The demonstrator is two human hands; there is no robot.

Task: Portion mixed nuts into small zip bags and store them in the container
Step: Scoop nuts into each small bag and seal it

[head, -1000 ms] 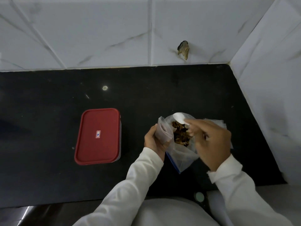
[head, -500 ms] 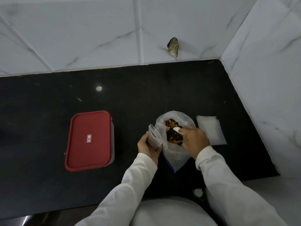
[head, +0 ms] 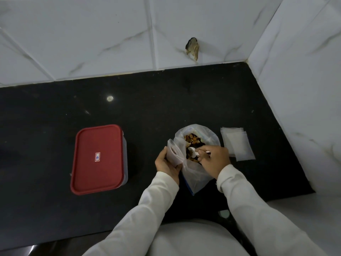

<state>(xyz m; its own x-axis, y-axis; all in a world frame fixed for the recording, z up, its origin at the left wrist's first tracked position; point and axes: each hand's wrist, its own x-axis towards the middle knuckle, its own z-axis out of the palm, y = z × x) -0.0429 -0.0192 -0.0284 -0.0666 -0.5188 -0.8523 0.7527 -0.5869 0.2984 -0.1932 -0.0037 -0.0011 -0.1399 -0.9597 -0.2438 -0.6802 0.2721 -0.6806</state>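
A large clear plastic bag (head: 195,174) of mixed nuts (head: 192,140) stands open on the black counter (head: 55,111). My right hand (head: 215,159) holds a white spoon (head: 192,151) with its bowl down among the nuts. My left hand (head: 166,162) grips a small clear zip bag (head: 173,151), held upright with its mouth open, right against the big bag's left side. A red-lidded container (head: 97,157) sits closed to the left. A small stack of spare zip bags (head: 237,143) lies flat to the right of the nut bag.
White marble-patterned tile walls rise behind the counter and along its right side, with a broken hole (head: 192,48) in the back wall. The counter's front edge runs just below my sleeves.
My right hand lowered the spoon from above the big bag's mouth down into the nuts. My left hand keeps the small bag beside it. The camera view shifted slightly.
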